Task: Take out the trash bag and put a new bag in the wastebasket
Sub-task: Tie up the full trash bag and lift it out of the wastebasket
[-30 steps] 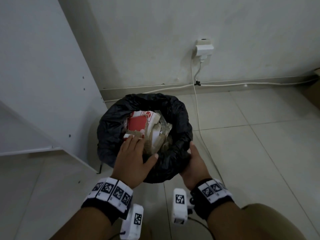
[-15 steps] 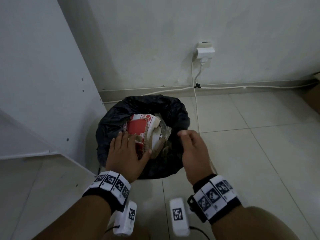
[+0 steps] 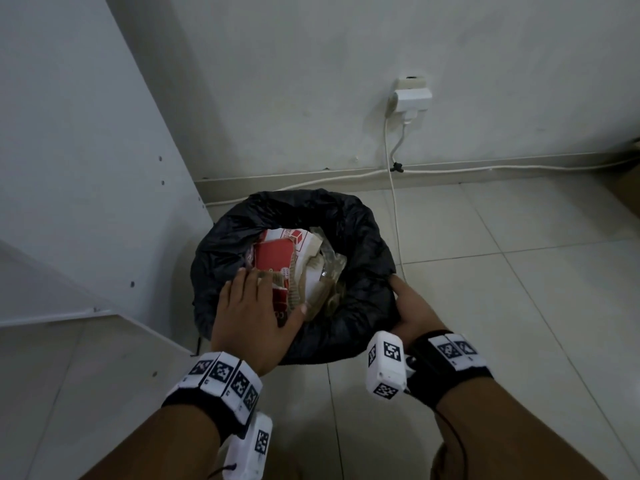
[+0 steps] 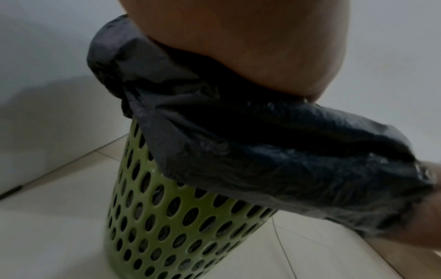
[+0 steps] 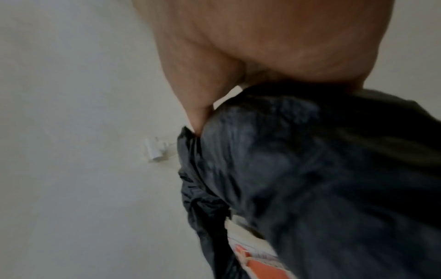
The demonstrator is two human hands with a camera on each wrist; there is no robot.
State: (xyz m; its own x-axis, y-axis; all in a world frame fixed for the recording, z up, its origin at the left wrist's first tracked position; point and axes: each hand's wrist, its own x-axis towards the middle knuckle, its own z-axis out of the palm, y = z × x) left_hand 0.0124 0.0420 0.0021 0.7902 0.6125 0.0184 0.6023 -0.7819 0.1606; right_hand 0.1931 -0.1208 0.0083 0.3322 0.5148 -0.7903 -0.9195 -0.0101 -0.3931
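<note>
A black trash bag [image 3: 360,237] lines a green perforated wastebasket [image 4: 181,217], with its edge folded down over the rim. Red-and-white cartons [image 3: 277,254] and crumpled wrappers fill it to the top. My left hand [image 3: 256,303] lies flat on the cartons at the near left, fingers straight, with its palm [image 4: 250,47] over the bag's cuff. My right hand [image 3: 405,299] grips the folded cuff at the right rim. Its thumb [image 5: 198,115] presses on top of the plastic [image 5: 310,179], and its fingers are hidden under the overhang.
The basket stands on a tiled floor [image 3: 519,306] in a corner, close to a white cabinet panel [image 3: 86,168] on the left. A wall plug [image 3: 412,95] and its white cables [image 3: 393,202] run down behind and to the right of the basket.
My right hand has moved from over the bag's opening back down to the right rim and taken hold of the cuff. The left hand stays pressed on the trash.
</note>
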